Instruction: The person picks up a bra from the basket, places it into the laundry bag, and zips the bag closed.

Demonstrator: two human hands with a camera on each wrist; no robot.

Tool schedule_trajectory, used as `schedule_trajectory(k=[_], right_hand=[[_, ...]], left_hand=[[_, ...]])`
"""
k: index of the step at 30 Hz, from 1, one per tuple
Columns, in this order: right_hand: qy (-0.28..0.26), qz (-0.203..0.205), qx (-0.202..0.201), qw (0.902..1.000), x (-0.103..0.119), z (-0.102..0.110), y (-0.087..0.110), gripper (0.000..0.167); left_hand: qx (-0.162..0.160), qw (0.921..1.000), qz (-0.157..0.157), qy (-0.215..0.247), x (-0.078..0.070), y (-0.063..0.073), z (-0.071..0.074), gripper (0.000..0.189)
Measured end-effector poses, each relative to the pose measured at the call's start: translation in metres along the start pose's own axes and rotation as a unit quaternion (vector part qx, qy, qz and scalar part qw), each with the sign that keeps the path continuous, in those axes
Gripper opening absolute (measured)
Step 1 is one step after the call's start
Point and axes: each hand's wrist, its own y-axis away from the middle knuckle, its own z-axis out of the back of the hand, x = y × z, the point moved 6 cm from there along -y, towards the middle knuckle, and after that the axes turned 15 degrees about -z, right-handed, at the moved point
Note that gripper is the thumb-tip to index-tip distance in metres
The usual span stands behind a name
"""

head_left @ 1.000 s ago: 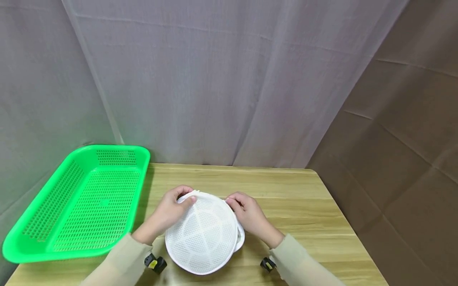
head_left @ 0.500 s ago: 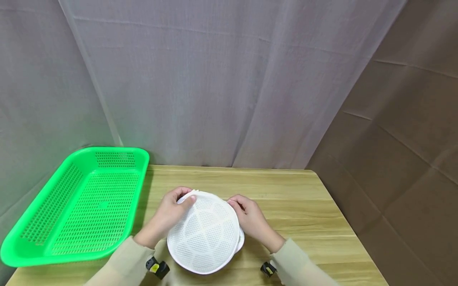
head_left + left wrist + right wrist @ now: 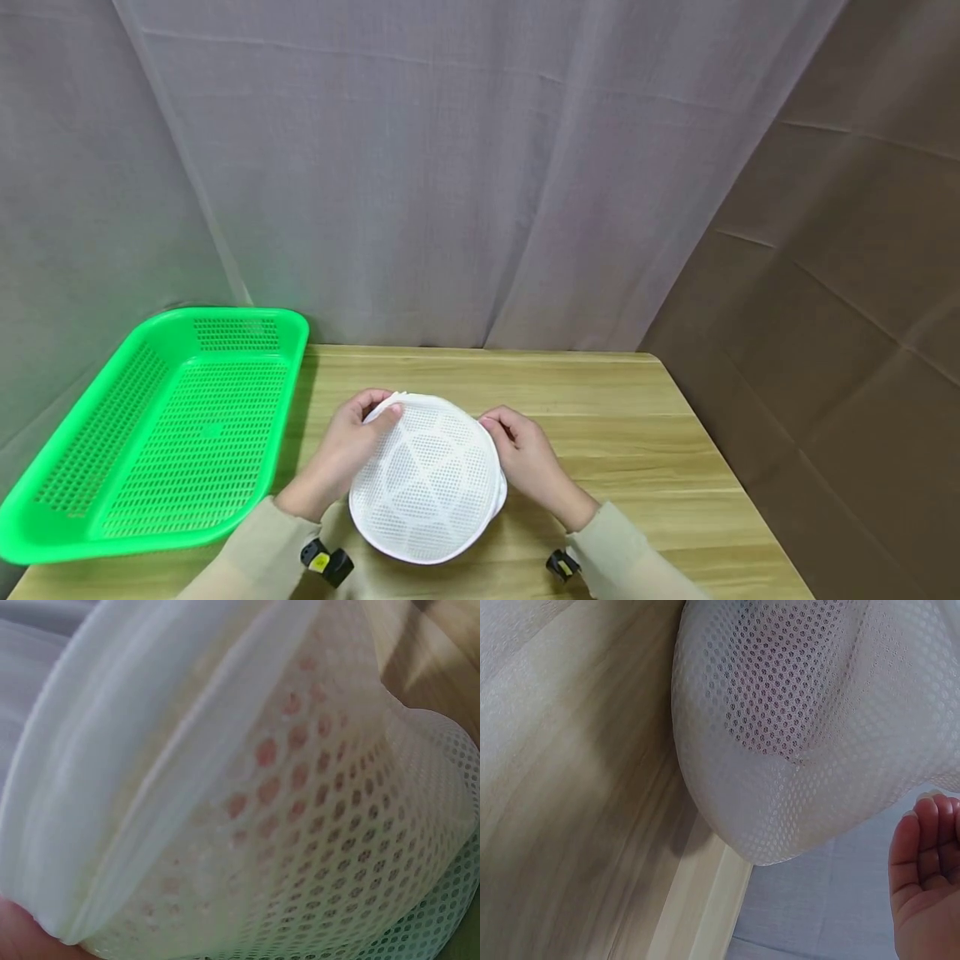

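A round white mesh laundry bag point(image 3: 427, 487) is held up between both hands, its flat latticed face turned toward the head camera. My left hand point(image 3: 345, 446) grips the upper left rim, thumb on the face and fingers behind. At the upper right rim, my right hand point(image 3: 528, 458) pinches the edge between thumb and curled fingers; what exactly sits in that pinch I cannot tell. The left wrist view shows a thick banded rim point(image 3: 142, 757) and soft honeycomb mesh sides. In the right wrist view the mesh point(image 3: 780, 727) bulges loosely beside the curled right fingers point(image 3: 928, 825).
A big green plastic basket point(image 3: 281, 442) with slotted walls stands on the left of the wooden table point(image 3: 615, 433). Grey cloth point(image 3: 420, 167) hangs behind the table, and brown cloth point(image 3: 847, 292) covers the right side.
The bag has turned and tilted slightly, so less of its side shows at the lower right. My left hand has shifted a little left; the right hand stays nearly in place.
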Motion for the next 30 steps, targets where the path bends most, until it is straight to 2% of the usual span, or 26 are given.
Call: schedule_trajectory(k=[7,30], right_hand=[[0.001,-0.007,0.001,1.0,-0.0009,0.0005,0.0013,0.014],[0.006,0.014,-0.003,0.9999,-0.0047,0.0032,0.0024,0.014]], left_hand=[[-0.001,1.0,0.0,-0.003,0.0015,0.0003,-0.0003,0.022],[-0.007,1.0,0.002,-0.007,-0.0007,0.0007,0.0039,0.024]])
